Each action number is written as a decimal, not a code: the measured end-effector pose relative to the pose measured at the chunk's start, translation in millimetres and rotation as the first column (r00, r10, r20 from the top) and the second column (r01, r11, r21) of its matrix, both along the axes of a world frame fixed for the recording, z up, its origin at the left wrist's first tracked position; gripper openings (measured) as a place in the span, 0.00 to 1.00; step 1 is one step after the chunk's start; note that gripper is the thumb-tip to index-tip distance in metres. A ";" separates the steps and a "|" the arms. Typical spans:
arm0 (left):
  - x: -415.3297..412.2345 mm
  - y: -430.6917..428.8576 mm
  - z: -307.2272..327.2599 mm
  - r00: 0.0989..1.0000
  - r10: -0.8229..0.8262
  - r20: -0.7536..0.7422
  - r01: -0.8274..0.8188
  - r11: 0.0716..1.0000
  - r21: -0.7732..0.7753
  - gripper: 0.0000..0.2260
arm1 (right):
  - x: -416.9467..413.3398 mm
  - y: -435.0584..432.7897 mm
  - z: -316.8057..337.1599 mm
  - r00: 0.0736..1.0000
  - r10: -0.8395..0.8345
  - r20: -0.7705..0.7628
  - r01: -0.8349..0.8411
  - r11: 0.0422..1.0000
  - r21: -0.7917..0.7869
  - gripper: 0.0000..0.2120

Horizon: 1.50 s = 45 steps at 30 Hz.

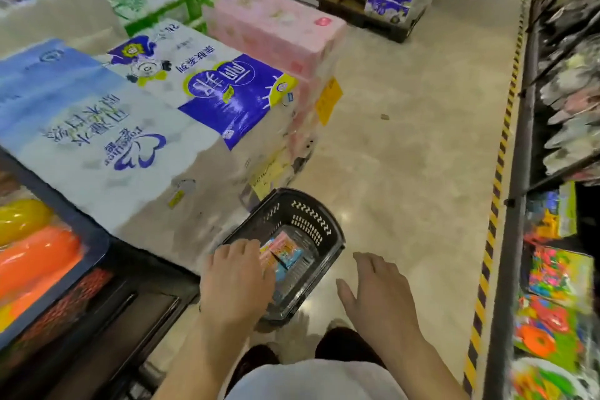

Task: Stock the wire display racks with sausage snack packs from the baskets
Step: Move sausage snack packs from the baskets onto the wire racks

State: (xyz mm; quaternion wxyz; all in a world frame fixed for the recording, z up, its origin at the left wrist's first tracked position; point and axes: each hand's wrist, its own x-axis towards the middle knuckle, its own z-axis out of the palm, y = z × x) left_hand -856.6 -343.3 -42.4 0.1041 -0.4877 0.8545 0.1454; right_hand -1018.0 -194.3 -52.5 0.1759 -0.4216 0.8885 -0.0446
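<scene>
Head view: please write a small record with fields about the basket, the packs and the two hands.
basket: black plastic, on the floor beside stacked tissue packs
contents: pink and blue snack packs, lying flat inside
left hand: reaches into the basket, fingers on the snack packs; grip unclear
right hand: open, fingers spread, right of the basket, holds nothing

Black basket [324, 227] on the floor [406, 140] at 6 o'clock – left hand [237, 279] reaches in, fingers [250, 245] bent onto packs [285, 252]; right hand [380, 289] splayed beside it at 5 o'clock
</scene>
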 end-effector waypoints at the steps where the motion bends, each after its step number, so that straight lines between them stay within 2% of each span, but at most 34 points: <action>1: -8.7 -8.7 -5.3 1.000 0.023 0.010 -0.023 1.000 0.016 0.22 | -13.7 -15.9 -4.1 1.000 0.015 0.016 -0.015 1.000 0.003 0.28; 6: -53.2 -40.3 -32.0 0.978 0.163 0.132 -0.176 0.980 0.089 0.22 | -85.6 -95.9 -32.6 0.986 0.159 0.058 -0.163 0.983 0.080 0.27; 11: -96.1 -66.2 -57.3 0.921 0.343 0.186 -0.371 0.916 0.151 0.23 | -148.0 -165.4 -49.9 0.933 0.343 0.107 -0.355 0.927 0.126 0.26; 18: -134.9 -101.3 -138.4 0.865 0.425 0.267 -0.482 0.853 0.203 0.23 | -182.0 -231.8 -126.6 0.865 0.478 0.150 -0.501 0.832 0.239 0.26; 21: -141.5 -114.0 -209.6 0.853 0.442 0.276 -0.506 0.830 0.236 0.23 | -181.2 -248.7 -195.3 0.844 0.507 0.172 -0.536 0.796 0.283 0.27; 27: -140.3 -123.9 -402.0 0.855 0.431 0.290 -0.504 0.823 0.261 0.20 | -175.5 -263.6 -383.3 0.836 0.513 0.194 -0.548 0.787 0.282 0.27; 31: -131.8 -124.9 -533.4 0.857 0.462 0.229 -0.513 0.804 0.300 0.22 | -168.2 -266.3 -513.5 0.855 0.474 0.209 -0.516 0.815 0.263 0.28; 36: -117.7 -113.6 -672.3 0.819 0.509 0.264 -0.570 0.770 0.287 0.24 | -153.1 -266.8 -649.4 0.884 0.368 0.287 -0.444 0.853 0.275 0.31; 40: -103.2 -107.1 -758.5 0.751 0.597 0.283 -0.661 0.683 0.311 0.25 | -143.4 -272.3 -737.0 0.884 0.312 0.348 -0.432 0.830 0.353 0.34; 45: -95.0 -105.7 -823.5 0.571 0.790 0.223 -0.796 0.467 0.385 0.34 | -138.0 -278.1 -799.7 0.927 0.163 0.337 -0.299 0.864 0.406 0.41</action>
